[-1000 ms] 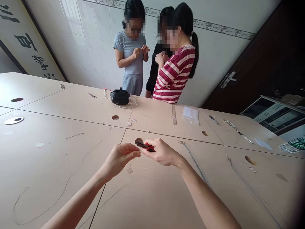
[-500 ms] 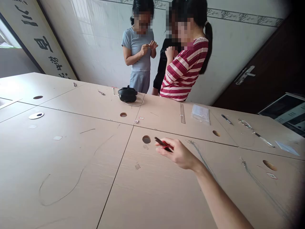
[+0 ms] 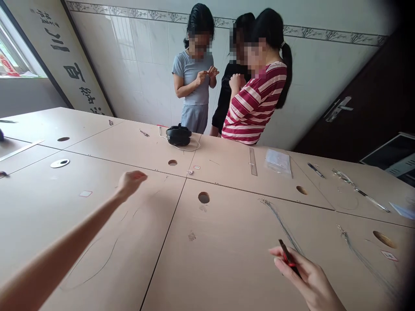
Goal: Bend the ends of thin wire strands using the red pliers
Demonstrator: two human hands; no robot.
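Note:
My left hand (image 3: 132, 184) reaches over the left part of the table with its fingertips pinched together; what is between them, if anything, is too small to make out. Just below it a thin, looping wire (image 3: 109, 258) lies on the tabletop. In my right hand (image 3: 306, 276) at lower right is a pair of pliers (image 3: 288, 255) with dark jaws and red on the handles, jaws pointing up and away. Beyond the pliers lies a bundle of thin grey cords (image 3: 281, 222) with metal ends. A second cord bundle (image 3: 353, 248) is farther right.
The table (image 3: 207, 280) has round cable holes. Across it lie black headphones (image 3: 179, 135), a ruler (image 3: 253, 162), plastic bags (image 3: 279, 163), a pen (image 3: 316, 170) and a white oval disc (image 3: 60, 163). Several people stand at the far edge, one in a striped shirt (image 3: 259, 103).
My left arm has come into view from the lower left, its hand where a short wire lay. My right hand has drawn back toward the lower right, still holding the pliers. The view has shifted slightly.

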